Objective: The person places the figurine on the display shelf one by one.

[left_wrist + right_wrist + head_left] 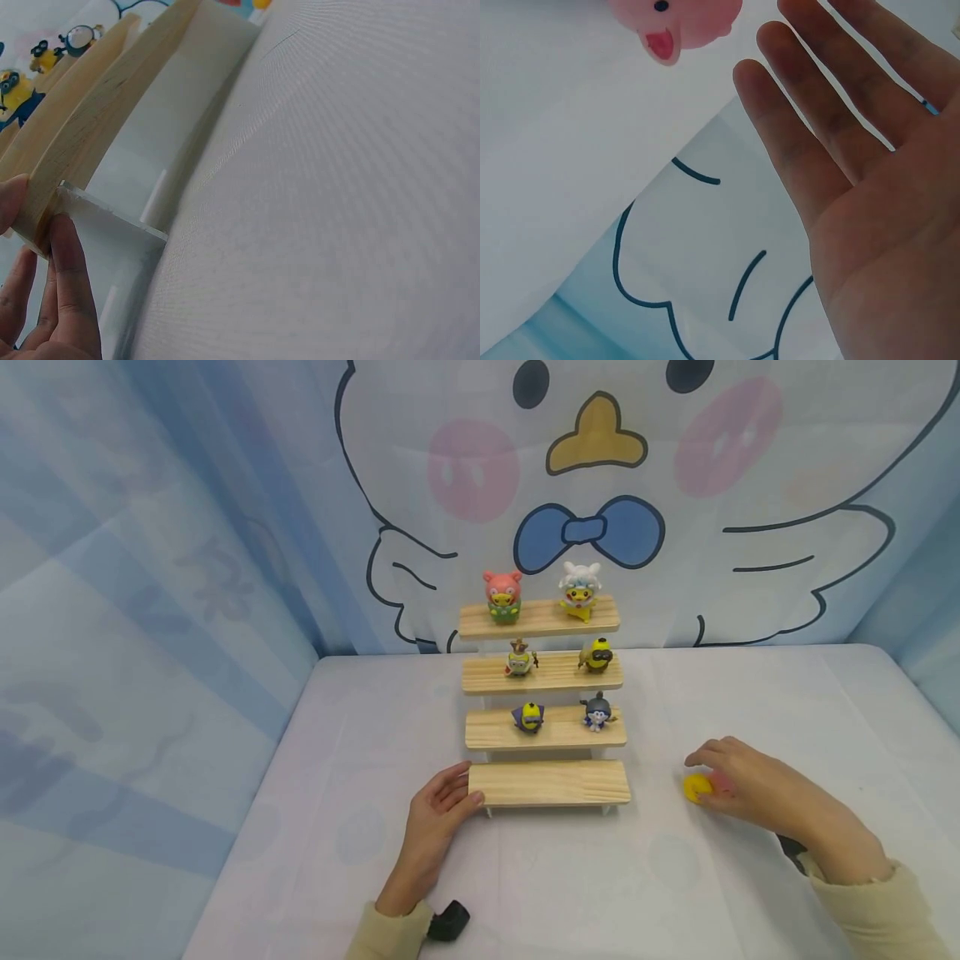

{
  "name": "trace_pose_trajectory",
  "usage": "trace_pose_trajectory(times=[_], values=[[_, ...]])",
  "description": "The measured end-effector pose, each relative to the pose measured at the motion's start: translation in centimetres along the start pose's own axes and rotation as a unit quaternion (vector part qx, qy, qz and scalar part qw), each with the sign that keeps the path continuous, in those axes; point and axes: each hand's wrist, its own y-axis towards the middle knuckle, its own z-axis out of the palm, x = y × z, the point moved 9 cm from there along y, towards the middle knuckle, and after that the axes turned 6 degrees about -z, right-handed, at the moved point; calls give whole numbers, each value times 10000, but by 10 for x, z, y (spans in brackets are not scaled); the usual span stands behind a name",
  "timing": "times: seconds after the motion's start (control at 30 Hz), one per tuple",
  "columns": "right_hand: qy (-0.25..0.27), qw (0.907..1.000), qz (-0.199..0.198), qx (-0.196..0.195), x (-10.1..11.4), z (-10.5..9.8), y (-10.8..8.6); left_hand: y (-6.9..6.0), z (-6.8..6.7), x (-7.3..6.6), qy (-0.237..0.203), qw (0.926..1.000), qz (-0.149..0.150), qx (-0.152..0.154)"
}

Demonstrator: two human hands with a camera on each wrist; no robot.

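Observation:
My left hand [433, 827] pinches the left end of the lowest wooden step of a tiered display stand [551, 783]. In the left wrist view, the thumb lies on top of the board [97, 112] and fingers [71, 277] reach beneath it, beside a clear support. Off to the right of the stand, my right hand [772, 789] hovers at a small pink-and-yellow toy figure [697, 788], partly covering it. The right wrist view has the fingers [810, 142] stretched out and apart, with the figure's pink part [682, 19] just beyond their tips.
Pairs of small figures stand on the upper steps: a pink-hooded one [502, 598] and a white-hooded one [580, 593] on top, others such as a dark-hatted figure [597, 713] below. A cartoon-printed curtain [592, 531] hangs behind the white tabletop [360, 710].

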Motion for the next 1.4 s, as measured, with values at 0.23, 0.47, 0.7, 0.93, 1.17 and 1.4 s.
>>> trace_pose_trajectory(times=[0.23,0.47,0.7,0.93,1.17,1.4], values=[[28,9999,-95,139,-2,9,3,1,-1,1,-4,10000,-34,-38],[-45,9997,-231,91,-1,13,4,0,-1,1,62,9999,-60,-79],[-51,9995,-295,31,-1,14,5,0,-1,0,53,9999,-87,-88],[-38,9998,-189,100,-2,16,6,0,-1,0,0,9999,-92,-70],[-17,9996,-277,-2,2,14,7,1,-1,1,-33,9999,-82,-68],[-82,9993,-327,-158,8,7,7,1,-1,1,-53,9999,-95,-98]])
